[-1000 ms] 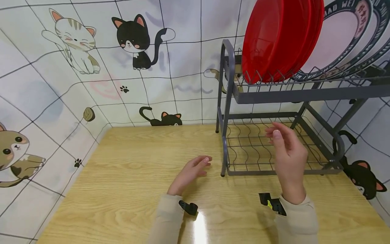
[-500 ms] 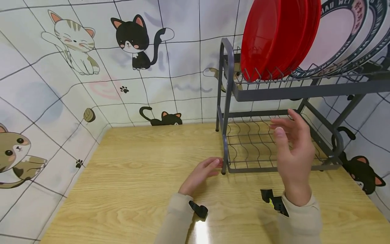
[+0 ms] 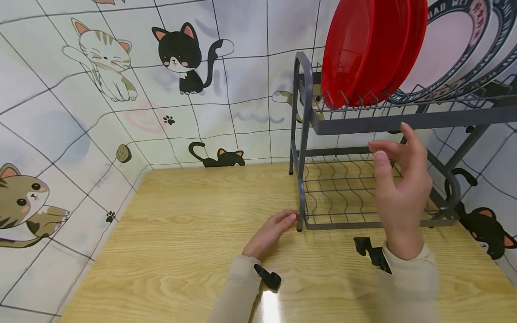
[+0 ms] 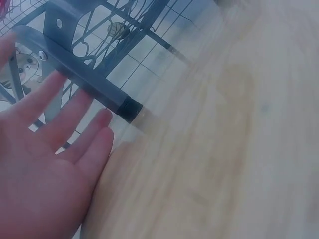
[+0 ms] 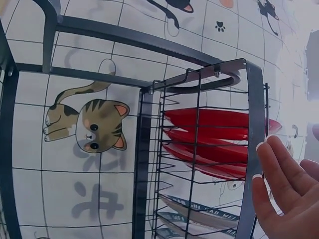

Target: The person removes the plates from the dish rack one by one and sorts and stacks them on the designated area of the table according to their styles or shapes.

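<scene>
A grey two-tier dish rack (image 3: 404, 124) stands on the right side of the table. Red plates (image 3: 351, 58) and white plates with a dark patterned rim (image 3: 438, 49) lean upright in its upper tier. My left hand (image 3: 271, 234) reaches the rack's front left leg; in the left wrist view its outstretched fingers (image 4: 70, 117) lie against that leg (image 4: 94, 84). My right hand (image 3: 404, 197) is raised before the rack, thumb and fingers loosely bent, holding nothing. In the right wrist view its fingertips come close to the upper front bar (image 5: 255, 114); contact cannot be told.
The rack's lower wire shelf (image 3: 335, 193) sits low over the wooden table (image 3: 181, 242). Tiled walls with cat drawings (image 3: 177, 58) close off the back and both sides. Black wrist bands (image 3: 268, 278) with small devices sit over the sleeves.
My left hand has moved right, from short of the rack to its front left leg. My right hand has risen and shifted right towards the upper tier. The plates have stayed put.
</scene>
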`<action>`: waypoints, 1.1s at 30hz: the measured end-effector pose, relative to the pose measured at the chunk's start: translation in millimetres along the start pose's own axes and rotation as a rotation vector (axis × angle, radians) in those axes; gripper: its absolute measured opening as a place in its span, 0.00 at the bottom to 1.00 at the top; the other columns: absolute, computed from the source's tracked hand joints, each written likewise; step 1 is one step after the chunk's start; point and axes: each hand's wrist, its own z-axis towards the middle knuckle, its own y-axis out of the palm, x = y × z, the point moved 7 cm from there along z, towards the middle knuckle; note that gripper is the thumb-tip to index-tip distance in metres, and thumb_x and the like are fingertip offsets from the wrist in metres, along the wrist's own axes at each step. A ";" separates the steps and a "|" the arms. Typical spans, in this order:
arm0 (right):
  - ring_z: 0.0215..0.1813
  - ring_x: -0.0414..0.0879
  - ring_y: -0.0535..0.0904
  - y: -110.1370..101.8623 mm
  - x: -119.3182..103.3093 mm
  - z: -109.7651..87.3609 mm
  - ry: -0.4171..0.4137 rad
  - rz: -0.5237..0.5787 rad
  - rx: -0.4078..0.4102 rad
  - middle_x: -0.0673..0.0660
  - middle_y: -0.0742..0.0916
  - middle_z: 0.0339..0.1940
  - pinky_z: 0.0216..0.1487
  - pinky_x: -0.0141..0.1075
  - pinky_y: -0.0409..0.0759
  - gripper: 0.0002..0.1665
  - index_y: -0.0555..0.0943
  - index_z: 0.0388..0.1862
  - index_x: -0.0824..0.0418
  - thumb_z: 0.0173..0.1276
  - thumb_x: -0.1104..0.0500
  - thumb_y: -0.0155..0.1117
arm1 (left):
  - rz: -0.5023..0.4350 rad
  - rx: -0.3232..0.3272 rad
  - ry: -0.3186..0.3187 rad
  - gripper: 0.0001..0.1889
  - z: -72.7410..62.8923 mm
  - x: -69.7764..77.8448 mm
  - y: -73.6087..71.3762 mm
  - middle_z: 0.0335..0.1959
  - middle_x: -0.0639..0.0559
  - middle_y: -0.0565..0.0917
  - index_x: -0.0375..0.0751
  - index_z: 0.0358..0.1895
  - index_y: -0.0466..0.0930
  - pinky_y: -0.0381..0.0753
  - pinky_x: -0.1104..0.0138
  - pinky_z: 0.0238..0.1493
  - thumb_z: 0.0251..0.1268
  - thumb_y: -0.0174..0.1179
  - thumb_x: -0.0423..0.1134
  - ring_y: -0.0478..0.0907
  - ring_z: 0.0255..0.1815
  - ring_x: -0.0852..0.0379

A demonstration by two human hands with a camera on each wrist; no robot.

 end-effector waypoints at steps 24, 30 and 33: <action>0.38 0.51 0.77 25.7 -32.2 83.2 -0.207 -0.231 -0.133 0.60 0.81 0.43 0.49 0.34 0.74 0.35 0.53 0.69 0.46 0.64 0.52 0.49 | 0.108 0.085 -0.036 0.16 9.8 -15.2 1.6 0.44 0.66 0.78 0.61 0.49 0.75 0.67 0.62 0.53 0.57 0.55 0.57 0.72 0.49 0.66; 0.36 0.51 0.76 32.1 -37.9 99.8 -0.205 -0.297 -0.201 0.61 0.80 0.40 0.50 0.42 0.74 0.38 0.48 0.70 0.44 0.64 0.50 0.49 | 0.083 0.113 -0.042 0.13 0.9 4.9 2.7 0.44 0.63 0.78 0.54 0.48 0.77 0.68 0.62 0.53 0.62 0.54 0.47 0.72 0.49 0.63; 0.36 0.52 0.75 33.8 -39.4 106.9 -0.172 -0.324 -0.211 0.61 0.80 0.40 0.52 0.43 0.72 0.39 0.46 0.70 0.44 0.63 0.49 0.49 | 0.092 0.111 -0.056 0.13 -3.6 15.6 4.1 0.45 0.63 0.79 0.52 0.49 0.77 0.68 0.62 0.53 0.62 0.54 0.46 0.72 0.49 0.63</action>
